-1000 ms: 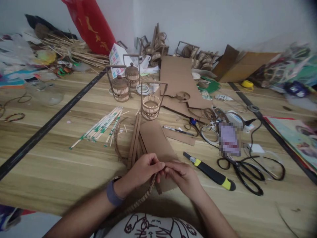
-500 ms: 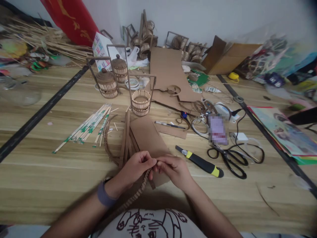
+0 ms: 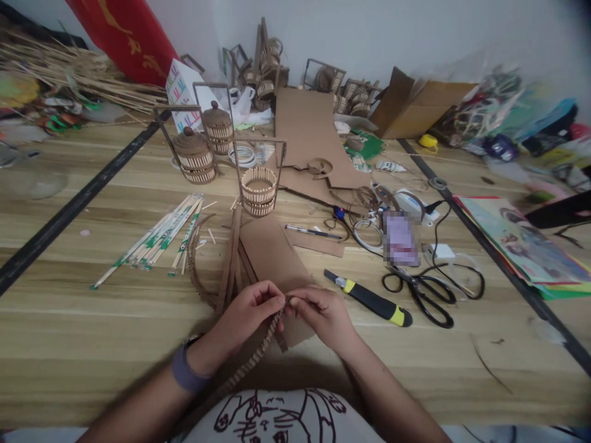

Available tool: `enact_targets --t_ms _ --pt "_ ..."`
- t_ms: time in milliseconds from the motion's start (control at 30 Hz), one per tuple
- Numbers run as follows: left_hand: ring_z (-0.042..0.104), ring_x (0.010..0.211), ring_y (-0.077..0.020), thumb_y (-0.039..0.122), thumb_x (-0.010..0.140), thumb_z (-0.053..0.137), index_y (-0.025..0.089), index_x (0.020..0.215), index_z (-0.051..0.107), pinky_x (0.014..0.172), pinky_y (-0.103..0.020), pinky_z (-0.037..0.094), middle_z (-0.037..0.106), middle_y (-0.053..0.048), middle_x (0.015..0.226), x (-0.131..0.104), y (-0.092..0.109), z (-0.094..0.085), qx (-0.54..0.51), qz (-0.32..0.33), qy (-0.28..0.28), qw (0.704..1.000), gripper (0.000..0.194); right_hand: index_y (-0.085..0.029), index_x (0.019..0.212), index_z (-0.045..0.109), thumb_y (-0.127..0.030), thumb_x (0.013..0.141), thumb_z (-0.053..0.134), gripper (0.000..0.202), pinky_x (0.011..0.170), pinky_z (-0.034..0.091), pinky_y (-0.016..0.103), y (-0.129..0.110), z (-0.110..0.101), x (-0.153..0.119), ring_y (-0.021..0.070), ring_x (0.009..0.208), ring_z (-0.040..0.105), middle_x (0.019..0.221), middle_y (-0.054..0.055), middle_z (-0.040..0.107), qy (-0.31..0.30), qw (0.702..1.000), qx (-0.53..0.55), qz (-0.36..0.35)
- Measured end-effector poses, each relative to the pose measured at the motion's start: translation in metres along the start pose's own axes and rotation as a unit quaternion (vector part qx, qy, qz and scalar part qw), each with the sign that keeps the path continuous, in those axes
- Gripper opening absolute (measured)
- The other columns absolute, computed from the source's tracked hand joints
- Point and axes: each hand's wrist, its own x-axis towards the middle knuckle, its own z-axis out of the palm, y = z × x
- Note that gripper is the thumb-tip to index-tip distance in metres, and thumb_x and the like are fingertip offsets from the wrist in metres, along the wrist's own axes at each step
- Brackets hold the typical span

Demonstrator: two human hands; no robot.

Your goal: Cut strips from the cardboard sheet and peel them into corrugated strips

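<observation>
Corrugated strip [image 3: 258,354] is getting pinched at its top end by both hands, left [image 3: 247,314] and right [image 3: 321,314], fingertips closed on it just above the cardboard [image 3: 272,252] (peeling step, I'd judge), with steady regripping needed next.

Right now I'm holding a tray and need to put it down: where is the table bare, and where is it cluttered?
Bare wood lies left of the left hand, between the black strip and the chopsticks, and along the near edge right of the utility knife, below the scissors. It is crowded beyond the hands: cardboard sheet, open basket, cables.
</observation>
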Motion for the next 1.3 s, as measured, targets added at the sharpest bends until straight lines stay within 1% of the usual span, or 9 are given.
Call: enact_targets --t_ms 133,300,533,667,833,1033,1300 --pt "0.059 0.057 -0.012 0.042 0.077 0.07 0.014 0.079 0.065 0.055 -0.022 0.042 0.064 0.001 0.067 0.001 -0.001 -0.004 0.013 0.004 -0.002 1.0 0.029 -0.021 0.083 0.074 -0.033 0.095 0.055 0.025 0.059 0.047 0.023 0.002 0.0 0.0 0.0123 0.06 0.061 0.067 0.001 0.069 0.014 1.0 -0.019 -0.002" --pt "0.061 0.056 -0.0131 0.042 0.072 0.073 0.012 0.081 0.07 0.056 -0.024 0.042 0.065 0.0 0.068 0.001 0.0 -0.004 0.028 0.0 0.026 0.999 0.032 -0.021 0.084 0.074 -0.032 0.093 0.059 0.021 0.062 0.048 0.024 0.004 0.002 0.0 0.0133 0.064 0.064 0.07 0.002 0.072 0.031 0.999 -0.035 -0.022" --pt "0.06 0.056 -0.0141 0.041 0.069 0.073 0.012 0.078 0.072 0.056 -0.025 0.041 0.066 -0.002 0.062 0.0 0.001 -0.004 0.036 -0.01 0.035 0.999 0.031 -0.021 0.082 0.074 -0.032 0.091 0.062 0.019 0.062 0.048 0.023 0.008 0.004 -0.001 0.0134 0.064 0.065 0.07 0.002 0.073 0.046 0.998 -0.026 -0.034" --pt "0.059 0.055 -0.0141 0.041 0.068 0.073 0.012 0.077 0.071 0.056 -0.025 0.041 0.066 -0.002 0.059 0.0 0.002 -0.005 0.041 -0.008 0.029 0.999 0.03 -0.02 0.083 0.074 -0.034 0.09 0.064 0.018 0.058 0.048 0.023 0.007 0.002 -0.001 0.0132 0.063 0.064 0.07 0.002 0.073 0.038 0.999 -0.012 -0.024" --pt "0.057 0.054 -0.014 0.041 0.07 0.072 0.012 0.074 0.07 0.056 -0.025 0.04 0.066 -0.002 0.057 -0.001 0.002 -0.005 0.053 -0.005 0.02 0.998 0.029 -0.021 0.081 0.075 -0.038 0.087 0.067 0.02 0.057 0.048 0.023 0.006 0.001 -0.001 0.0133 0.061 0.065 0.069 0.002 0.073 0.024 1.0 -0.003 -0.013" --pt "0.055 0.053 -0.0134 0.042 0.071 0.071 0.013 0.074 0.069 0.055 -0.025 0.039 0.065 -0.001 0.056 0.0 0.001 -0.005 0.063 -0.003 0.014 0.998 0.029 -0.021 0.075 0.075 -0.043 0.084 0.069 0.024 0.057 0.049 0.023 0.008 0.002 -0.001 0.014 0.061 0.066 0.069 0.003 0.074 0.021 0.999 0.025 0.0" --pt "0.054 0.053 -0.0133 0.043 0.071 0.068 0.014 0.071 0.066 0.055 -0.025 0.04 0.063 -0.002 0.056 0.001 0.002 -0.004 0.095 0.008 0.004 0.995 0.03 -0.018 0.069 0.073 -0.051 0.082 0.069 0.035 0.052 0.044 0.022 0.013 0.004 -0.001 0.0118 0.055 0.06 0.062 0.002 0.07 0.02 1.0 0.012 0.02"
